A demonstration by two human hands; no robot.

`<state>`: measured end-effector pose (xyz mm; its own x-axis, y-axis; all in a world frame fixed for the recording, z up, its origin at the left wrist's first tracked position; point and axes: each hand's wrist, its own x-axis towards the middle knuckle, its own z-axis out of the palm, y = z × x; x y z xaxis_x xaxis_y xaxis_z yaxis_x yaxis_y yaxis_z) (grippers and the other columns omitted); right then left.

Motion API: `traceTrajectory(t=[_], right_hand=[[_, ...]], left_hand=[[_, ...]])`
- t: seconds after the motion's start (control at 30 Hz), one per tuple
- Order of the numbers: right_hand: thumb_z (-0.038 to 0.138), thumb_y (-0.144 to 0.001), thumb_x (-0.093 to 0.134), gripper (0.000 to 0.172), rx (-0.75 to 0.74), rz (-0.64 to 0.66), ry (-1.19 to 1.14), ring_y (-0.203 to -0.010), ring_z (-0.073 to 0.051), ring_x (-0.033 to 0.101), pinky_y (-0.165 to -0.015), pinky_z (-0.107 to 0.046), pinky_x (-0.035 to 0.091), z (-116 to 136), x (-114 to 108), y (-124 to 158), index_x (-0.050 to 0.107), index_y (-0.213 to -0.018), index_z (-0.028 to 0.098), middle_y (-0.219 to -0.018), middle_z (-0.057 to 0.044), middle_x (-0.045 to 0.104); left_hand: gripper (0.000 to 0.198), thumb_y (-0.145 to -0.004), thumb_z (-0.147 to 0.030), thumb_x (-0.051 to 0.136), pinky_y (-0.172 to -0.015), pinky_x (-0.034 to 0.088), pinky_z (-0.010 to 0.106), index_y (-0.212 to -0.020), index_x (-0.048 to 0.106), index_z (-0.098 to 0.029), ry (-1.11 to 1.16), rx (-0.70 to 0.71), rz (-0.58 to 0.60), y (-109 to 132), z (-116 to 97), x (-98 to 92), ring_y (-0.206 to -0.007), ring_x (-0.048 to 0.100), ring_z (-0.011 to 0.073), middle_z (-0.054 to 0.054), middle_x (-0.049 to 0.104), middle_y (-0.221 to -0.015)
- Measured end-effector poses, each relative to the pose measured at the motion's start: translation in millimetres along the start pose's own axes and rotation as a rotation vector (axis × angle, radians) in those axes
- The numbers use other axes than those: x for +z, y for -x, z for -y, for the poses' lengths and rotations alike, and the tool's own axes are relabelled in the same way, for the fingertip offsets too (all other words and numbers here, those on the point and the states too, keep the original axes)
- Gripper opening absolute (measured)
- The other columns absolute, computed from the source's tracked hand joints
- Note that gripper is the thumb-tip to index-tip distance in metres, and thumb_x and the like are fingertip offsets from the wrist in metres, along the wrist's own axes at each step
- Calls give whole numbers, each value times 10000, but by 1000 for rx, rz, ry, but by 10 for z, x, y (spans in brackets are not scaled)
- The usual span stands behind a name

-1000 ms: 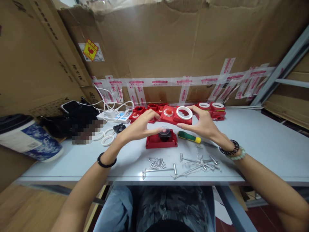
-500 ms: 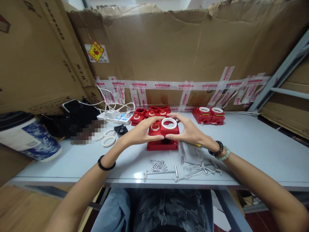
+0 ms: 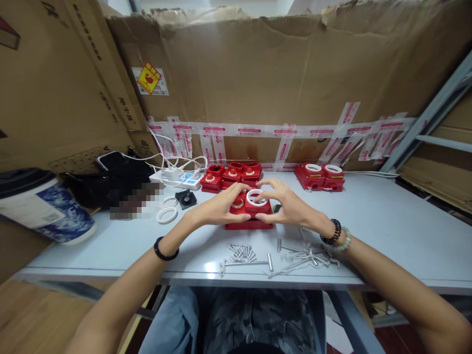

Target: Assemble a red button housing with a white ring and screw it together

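Red plastic cover plate with a white ring and a red button on top point(image 3: 250, 202) is seated on a red rectangular plastic base point(image 3: 249, 225), centred on the grey table point(image 3: 387, 231) straight ahead of the body. Long axis of both parts runs left-right, so the ends point at the two hands. Left hand point(image 3: 217, 206) is clamped on the left end, thumb at the front edge and fingers curled over the top; right hand point(image 3: 285, 206) is pressed on the right end, one fingertip laid on the white ring. Both hands are partly closed around the cover, equally near, neither holding anything else. Seam between cover and base is mostly masked by the fingers, so full seating cannot be confirmed. Green screwdriver handle point(image 3: 276, 208) is only a sliver behind the right hand. Loose silver screws point(image 3: 241, 252) and metal pins point(image 3: 306, 253) are laid just in front of the base. More red assemblies point(image 3: 320, 177) are lined up near the cardboard wall point(image 3: 280, 73); loose white rings point(image 3: 166, 215) lie well to the left.
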<state>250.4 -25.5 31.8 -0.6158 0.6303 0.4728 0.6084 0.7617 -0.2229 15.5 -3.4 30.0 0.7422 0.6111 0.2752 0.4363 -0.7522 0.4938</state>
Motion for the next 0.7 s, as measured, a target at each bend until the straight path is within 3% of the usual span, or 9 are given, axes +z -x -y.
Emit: traceTrajectory(t=[0.37,0.7], right_hand=[[374,-748,702,261,14,39,-82,-1061,-237,569,-932,-440,433,-38,47,24,643,-941,208,-1156,-97,597],[302,-766,689,207,-21,33,-184,-991,-210,615,-910,-404,467,-34,32,19,635,-940,204,-1108,-77,660]], left_hand=[[697,-780,-470,635,-933,466,422,-1364,343,-224,-50,-12,62,6,60,31,-1171,522,284,134,456,-1351],[667,-789,-470,638,-951,454,437,-1360,375,-247,-52,10,76,2,105,34,-1156,525,280,115,496,-1304]])
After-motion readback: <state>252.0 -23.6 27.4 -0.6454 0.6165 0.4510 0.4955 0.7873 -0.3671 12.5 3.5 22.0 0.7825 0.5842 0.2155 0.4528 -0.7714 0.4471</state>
